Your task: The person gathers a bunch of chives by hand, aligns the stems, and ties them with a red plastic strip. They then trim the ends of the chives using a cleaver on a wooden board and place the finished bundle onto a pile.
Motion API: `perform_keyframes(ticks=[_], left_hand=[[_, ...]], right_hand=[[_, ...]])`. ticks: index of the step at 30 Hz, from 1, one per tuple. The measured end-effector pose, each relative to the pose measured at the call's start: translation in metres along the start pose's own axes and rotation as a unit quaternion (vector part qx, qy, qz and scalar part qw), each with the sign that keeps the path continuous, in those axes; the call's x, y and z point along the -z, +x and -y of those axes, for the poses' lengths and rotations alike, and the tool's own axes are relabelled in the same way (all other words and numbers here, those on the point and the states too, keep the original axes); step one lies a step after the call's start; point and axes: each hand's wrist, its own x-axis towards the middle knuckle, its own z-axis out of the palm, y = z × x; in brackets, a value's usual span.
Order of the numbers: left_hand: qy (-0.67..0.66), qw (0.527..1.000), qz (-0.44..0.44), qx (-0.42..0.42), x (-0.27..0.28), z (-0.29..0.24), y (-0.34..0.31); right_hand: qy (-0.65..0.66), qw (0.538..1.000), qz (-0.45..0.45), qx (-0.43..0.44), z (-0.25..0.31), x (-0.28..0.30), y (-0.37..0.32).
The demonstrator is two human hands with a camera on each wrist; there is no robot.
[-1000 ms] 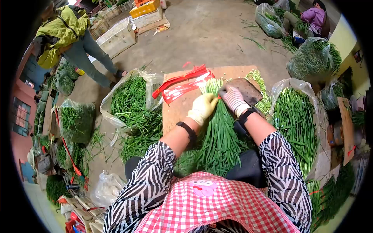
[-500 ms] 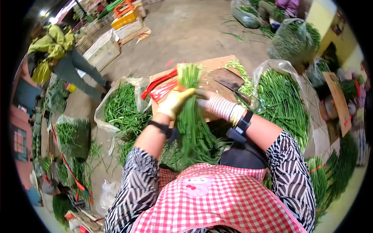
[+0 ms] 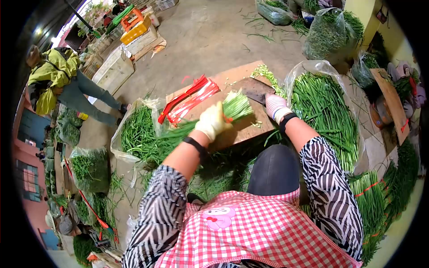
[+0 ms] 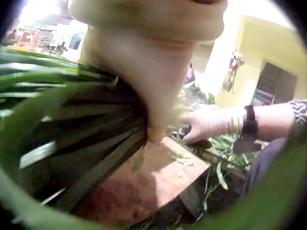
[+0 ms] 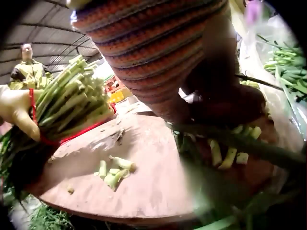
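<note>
My left hand (image 3: 211, 121), in a pale glove, grips a bunch of garlic chives (image 3: 237, 106) over the wooden board (image 3: 241, 131). The pale cut ends point right and the green leaves trail left over my forearm's far side. A red tie (image 5: 32, 103) circles the stems beside my thumb in the right wrist view. On the board's right side my right hand (image 3: 277, 107), in a striped glove with dark fingers, holds the cleaver (image 3: 254, 89) by its handle, which the hand hides. Its dark blade lies on the board. Short stem pieces (image 5: 114, 175) lie nearby.
Red plastic ties (image 3: 190, 98) lie on the board's left side. Chopped stem ends (image 3: 266, 73) are heaped at its far right. Bags of chives stand left (image 3: 140, 127) and right (image 3: 324, 111). A person in a yellow-green jacket (image 3: 56, 69) stands at far left.
Both hands were at the bunch, which stood upright. The left hand has since swung it sideways, cut ends to the right. My right hand has left the bunch and taken hold of the cleaver.
</note>
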Motion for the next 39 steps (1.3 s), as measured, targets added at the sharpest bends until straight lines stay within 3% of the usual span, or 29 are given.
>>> perform_keyframes(ticks=[1,2,4,6,7,12,14,15,18,19,22,25,35,36,38,39], left_hand=[[0.008,0.998,0.051,0.034,-0.014,-0.004,0.008],[0.070,0.998,0.002,0.002,-0.035,-0.003,0.006],[0.069,0.993,-0.085,-0.048,-0.043,-0.001,0.008],[-0.057,0.996,0.023,-0.070,-0.030,0.000,0.035],[-0.078,0.995,0.059,-0.013,-0.015,-0.014,0.038],[0.066,0.996,0.028,0.059,-0.048,-0.051,0.043],[0.059,0.989,0.084,0.106,-0.043,-0.056,0.053],[0.050,0.995,0.038,0.082,-0.056,-0.047,0.057],[0.041,0.993,0.091,0.066,-0.036,-0.054,0.055],[0.058,0.995,0.036,0.075,-0.040,-0.055,0.052],[0.058,0.995,0.013,0.080,-0.044,-0.057,0.051],[0.038,0.995,0.040,0.081,-0.042,-0.054,0.055],[0.055,0.996,0.033,0.069,-0.050,-0.051,0.057],[0.054,0.996,0.028,0.066,-0.053,-0.050,0.058],[0.051,0.997,0.015,0.063,-0.057,-0.048,0.058],[0.048,0.997,0.002,0.060,-0.060,-0.048,0.057]], right_hand=[[-0.010,1.000,0.009,0.007,0.003,0.004,0.002],[-0.022,0.999,0.019,0.014,0.003,0.008,0.005],[0.039,0.999,0.006,-0.008,-0.011,0.019,0.005],[0.082,0.995,-0.054,-0.018,-0.019,0.042,0.004],[0.094,0.994,-0.034,-0.034,-0.015,0.073,-0.009],[0.118,0.993,0.000,-0.009,-0.013,0.107,-0.056],[0.129,0.991,-0.012,0.023,-0.008,0.093,-0.074],[0.142,0.989,-0.011,0.030,-0.003,0.089,-0.083],[0.188,0.982,-0.026,0.006,0.018,0.094,-0.107],[0.191,0.981,-0.030,0.010,0.017,0.084,-0.106],[0.182,0.983,-0.021,0.018,0.024,0.074,-0.105],[0.165,0.985,-0.013,0.045,0.031,0.068,-0.103],[0.138,0.988,0.074,-0.017,0.051,0.064,-0.079],[0.110,0.989,0.095,0.026,0.052,0.068,-0.077],[0.094,0.989,0.109,0.031,0.059,0.071,-0.064],[0.132,0.989,0.042,0.056,0.059,0.057,-0.060]])
